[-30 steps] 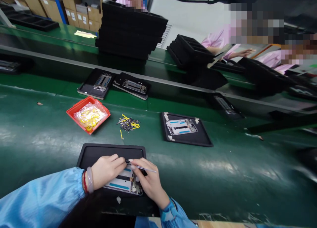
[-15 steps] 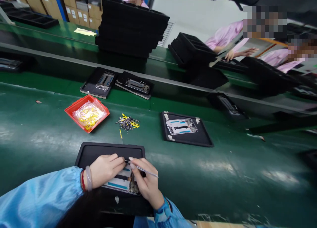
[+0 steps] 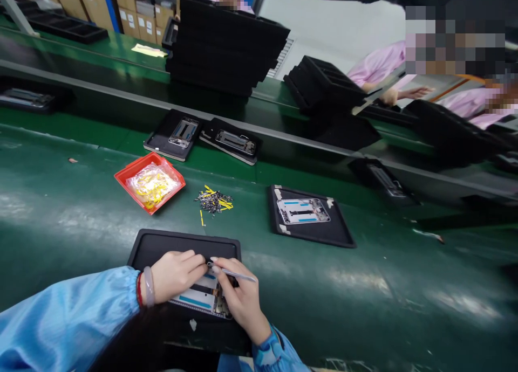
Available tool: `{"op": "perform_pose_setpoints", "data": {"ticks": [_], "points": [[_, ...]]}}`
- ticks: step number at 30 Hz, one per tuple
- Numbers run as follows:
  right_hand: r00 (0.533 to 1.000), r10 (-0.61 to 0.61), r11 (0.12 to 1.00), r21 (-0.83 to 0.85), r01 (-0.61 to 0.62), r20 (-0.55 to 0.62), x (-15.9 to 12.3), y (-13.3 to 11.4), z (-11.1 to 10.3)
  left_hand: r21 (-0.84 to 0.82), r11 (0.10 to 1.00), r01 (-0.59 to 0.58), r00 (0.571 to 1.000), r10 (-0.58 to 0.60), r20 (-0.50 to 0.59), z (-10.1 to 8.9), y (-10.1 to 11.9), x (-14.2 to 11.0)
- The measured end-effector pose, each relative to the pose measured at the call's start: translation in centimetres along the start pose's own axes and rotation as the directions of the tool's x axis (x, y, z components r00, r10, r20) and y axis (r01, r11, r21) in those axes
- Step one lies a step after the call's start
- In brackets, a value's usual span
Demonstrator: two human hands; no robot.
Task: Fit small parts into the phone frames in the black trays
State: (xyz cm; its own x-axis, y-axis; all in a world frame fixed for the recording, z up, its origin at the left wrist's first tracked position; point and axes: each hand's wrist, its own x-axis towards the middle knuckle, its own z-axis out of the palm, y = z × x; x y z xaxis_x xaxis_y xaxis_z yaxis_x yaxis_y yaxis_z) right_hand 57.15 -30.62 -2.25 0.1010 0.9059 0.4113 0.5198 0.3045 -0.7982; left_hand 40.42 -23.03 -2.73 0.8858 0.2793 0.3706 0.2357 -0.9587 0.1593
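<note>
A phone mid-frame [image 3: 197, 295] with blue strips lies in a black foam tray [image 3: 162, 243] close to my body. My left hand [image 3: 177, 276] rests over its left part, fingers curled together at the upper edge; what they pinch, if anything, is hidden. Between thumb and fingers, my right hand [image 3: 244, 298] grips slim metal tweezers [image 3: 239, 275], whose tip meets the frame's upper edge beside my left fingertips. Beyond the tray sits a pile of small dark parts with yellow tabs [image 3: 214, 200]. Left of it, a red bin [image 3: 122, 174] holds a plastic bag of yellow-tabbed pieces [image 3: 156, 184].
To the right, another phone frame [image 3: 304, 211] lies in a black tray [image 3: 338, 233]. Two more trays with frames [image 3: 162, 140] stand along the green bench's raised strip. Stacked black trays [image 3: 226, 48] rise behind. Co-workers in pink sleeves [image 3: 378, 64] work across the line.
The whole view has shifted slightly, with the bench things now a little farther right. Both hands stay at the frame's upper edge, and the tweezers have tilted a little flatter.
</note>
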Motion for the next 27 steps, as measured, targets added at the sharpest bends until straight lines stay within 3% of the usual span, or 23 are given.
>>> {"op": "perform_pose_setpoints", "data": {"ticks": [4,7,10,13,16,20,23,27], "points": [[1.000,0.014,0.999,0.052,-0.013,-0.025,-0.1,0.2,0.0,-0.089,0.994,0.062,0.998,-0.060,0.035,0.1,-0.3,-0.1],[0.986,0.140,0.987,0.097,-0.131,-0.092,-0.6,0.7,-0.1,-0.207,0.960,0.187,0.982,-0.189,0.010,0.3,-0.3,0.1],[0.922,0.309,0.947,0.163,-0.277,-0.234,-1.2,1.4,0.0,-0.301,0.911,0.281,0.955,-0.295,-0.002,0.6,-0.2,0.4],[0.847,0.416,0.905,0.238,-0.352,-0.330,-1.6,2.1,0.3,-0.256,0.935,0.247,0.967,-0.255,0.000,1.0,0.0,0.5],[0.814,0.398,0.916,0.227,-0.330,-0.422,-1.4,2.4,0.1,-0.130,0.970,0.204,0.979,-0.204,0.014,1.2,0.4,0.4],[0.814,0.211,0.967,-0.004,-0.254,-0.541,-1.5,2.4,-1.9,-0.045,0.983,0.181,0.983,-0.178,0.051,1.3,0.7,0.1],[0.859,0.203,0.941,-0.149,-0.303,-0.470,-2.5,2.4,-4.5,-0.065,0.976,0.206,0.974,-0.198,0.107,1.3,0.7,0.2],[0.885,0.413,0.866,-0.206,-0.455,-0.214,-4.5,2.9,-6.8,-0.112,0.949,0.295,0.936,-0.264,0.232,1.0,0.5,0.7]]}}
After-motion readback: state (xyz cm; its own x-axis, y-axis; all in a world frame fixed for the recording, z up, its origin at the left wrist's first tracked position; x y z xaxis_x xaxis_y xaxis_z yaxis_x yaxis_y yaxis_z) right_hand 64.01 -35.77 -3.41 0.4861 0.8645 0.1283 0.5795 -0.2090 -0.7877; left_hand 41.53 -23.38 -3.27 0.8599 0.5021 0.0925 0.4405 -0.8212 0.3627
